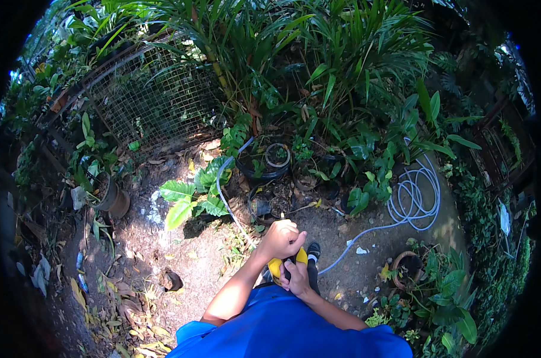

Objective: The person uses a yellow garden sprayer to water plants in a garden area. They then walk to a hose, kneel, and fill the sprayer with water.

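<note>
Before my waist, my right hand (297, 279) is wrapped around the dark part of a yellow and black object (275, 270). Most of that object is covered by my hands, so its exact kind is unclear. My left hand (283, 237) is just beyond it, its fingers curled and its thumb towards the right. Whatever may be inside that curl is hidden. A pale blue-grey garden hose (364, 232) reaches the ground beside my legs from a loose coil on the right. On the left, a stretch of similar hose (221, 192) goes up into the plants.
A black round planter (263, 172) stands ahead under tall leafy palms (315, 58). A wire mesh panel (149, 89) leans at the upper left. Potted plants flank the path: a grey pot (107, 192) left and a terracotta pot (398, 279) right. Dry leaves (149, 331) litter the soil.
</note>
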